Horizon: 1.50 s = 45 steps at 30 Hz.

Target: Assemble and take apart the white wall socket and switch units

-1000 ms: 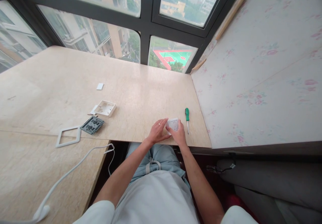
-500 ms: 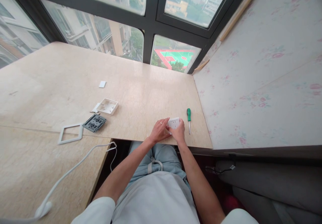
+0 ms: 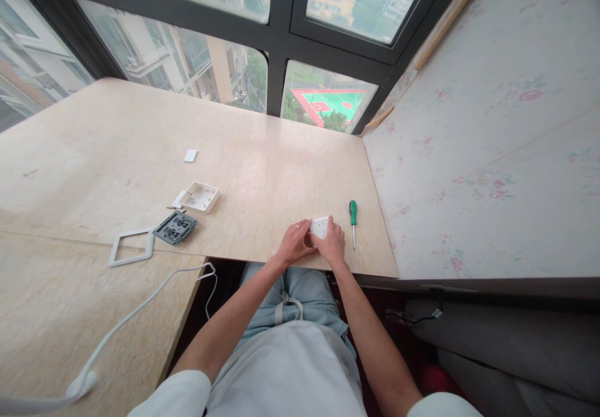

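Between my two hands, at the front edge of the table, is a white wall socket (image 3: 320,225) with dark pin slots facing up. My left hand (image 3: 296,242) grips its left side, a ring on one finger. My right hand (image 3: 333,243) is closed on its right side, the thumb lying across the face. The fingers cover the near part of the socket. Just right of my right hand, a green-handled screwdriver (image 3: 353,214) lies with its shaft toward me.
To the left lie a white back box (image 3: 200,197), a grey mounting plate (image 3: 175,227), a white frame (image 3: 132,247) and a small white square cover (image 3: 190,155). A white cable (image 3: 140,307) runs over the lower-left tabletop. Windows stand behind, a papered wall (image 3: 487,173) on the right.
The socket and both hands have shifted slightly left, and my right-hand fingers have moved at the socket's right edge. The other parts and the screwdriver stay in place on the table.
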{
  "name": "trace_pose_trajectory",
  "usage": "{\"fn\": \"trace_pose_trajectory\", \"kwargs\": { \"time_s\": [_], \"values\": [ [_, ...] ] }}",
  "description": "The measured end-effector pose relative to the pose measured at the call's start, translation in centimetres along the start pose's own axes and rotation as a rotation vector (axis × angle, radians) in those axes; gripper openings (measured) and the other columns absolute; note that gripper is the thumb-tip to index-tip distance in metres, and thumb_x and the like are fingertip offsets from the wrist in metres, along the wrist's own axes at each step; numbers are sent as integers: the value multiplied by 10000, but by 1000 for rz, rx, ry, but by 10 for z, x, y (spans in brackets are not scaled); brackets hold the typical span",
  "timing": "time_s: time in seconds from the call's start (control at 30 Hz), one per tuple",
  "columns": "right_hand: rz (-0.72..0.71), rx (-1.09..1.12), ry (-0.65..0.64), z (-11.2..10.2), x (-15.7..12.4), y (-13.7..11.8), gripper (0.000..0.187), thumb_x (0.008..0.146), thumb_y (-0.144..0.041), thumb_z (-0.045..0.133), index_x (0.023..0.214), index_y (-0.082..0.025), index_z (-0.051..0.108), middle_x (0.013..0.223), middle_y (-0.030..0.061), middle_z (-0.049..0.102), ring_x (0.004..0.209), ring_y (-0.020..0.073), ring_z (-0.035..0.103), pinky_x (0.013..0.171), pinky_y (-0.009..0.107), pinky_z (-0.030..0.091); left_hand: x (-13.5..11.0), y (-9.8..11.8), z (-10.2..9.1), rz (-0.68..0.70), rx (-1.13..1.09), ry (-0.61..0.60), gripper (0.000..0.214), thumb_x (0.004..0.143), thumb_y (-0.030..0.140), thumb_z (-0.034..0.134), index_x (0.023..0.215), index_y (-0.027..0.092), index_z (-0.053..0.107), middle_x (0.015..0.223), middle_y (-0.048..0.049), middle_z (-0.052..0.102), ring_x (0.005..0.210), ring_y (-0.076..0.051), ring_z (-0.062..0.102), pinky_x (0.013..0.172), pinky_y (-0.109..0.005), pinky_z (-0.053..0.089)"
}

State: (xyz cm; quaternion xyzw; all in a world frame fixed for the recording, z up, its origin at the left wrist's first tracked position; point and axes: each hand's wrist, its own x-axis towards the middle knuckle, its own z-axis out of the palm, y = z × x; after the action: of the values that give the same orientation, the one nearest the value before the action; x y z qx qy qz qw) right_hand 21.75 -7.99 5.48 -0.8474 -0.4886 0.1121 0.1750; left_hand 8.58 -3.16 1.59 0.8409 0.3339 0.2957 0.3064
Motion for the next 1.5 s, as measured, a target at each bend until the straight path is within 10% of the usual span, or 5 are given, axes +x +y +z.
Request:
{"fn": "trace_pose_trajectory", "kwargs": {
  "time_s": [0.6, 0.77, 0.93, 1.13, 1.5],
  "values": [
    [-141, 28, 133, 17, 4, 14, 907, 774, -587, 647, 1448, -71, 329, 1207, 261, 580, 1122, 401, 545, 943, 545, 425, -1, 3, 2, -13, 61, 10, 796, 704, 384, 744, 1374, 147, 387, 1340, -189, 551, 1237, -324, 540, 1021, -463, 434],
    [-177, 244, -7, 19, 2, 37, 1185, 662, -590, 748, 1527, -104, 101, 1438, 276, 395, 1346, 427, 385, 1068, 606, 348, 1, -1, 3, -89, 51, -11, 922, 694, 385, 727, 1455, 105, 287, 1384, -219, 509, 1276, -346, 507, 1048, -485, 403],
    [-410, 281, -177, -3, 7, 59, 1048, 759, -480, 719, 1552, -228, 82, 1599, 173, 200, 1487, 326, 197, 1185, 547, 241, 2, -5, 3, -88, 42, -47, 973, 702, 486, 738, 1486, 155, 265, 1446, -201, 472, 1319, -350, 474, 1072, -491, 369],
    [-698, 48, -344, -29, 41, 63, 917, 747, -342, 755, 1515, -189, 277, 1526, 191, 375, 1446, 338, 306, 1183, 558, 263, 3, 0, 1, -94, 81, -58, 978, 695, 467, 757, 1485, 149, 276, 1439, -195, 487, 1320, -343, 476, 1077, -484, 363],
    [-833, -79, -253, -39, 39, 59, 787, 730, -310, 765, 1419, -135, 427, 1382, 197, 532, 1325, 352, 467, 1109, 552, 394, 4, 6, 2, -123, 98, -18, 891, 654, 513, 778, 1396, 177, 419, 1360, -160, 567, 1261, -329, 520, 1032, -448, 380]
  ]
}}
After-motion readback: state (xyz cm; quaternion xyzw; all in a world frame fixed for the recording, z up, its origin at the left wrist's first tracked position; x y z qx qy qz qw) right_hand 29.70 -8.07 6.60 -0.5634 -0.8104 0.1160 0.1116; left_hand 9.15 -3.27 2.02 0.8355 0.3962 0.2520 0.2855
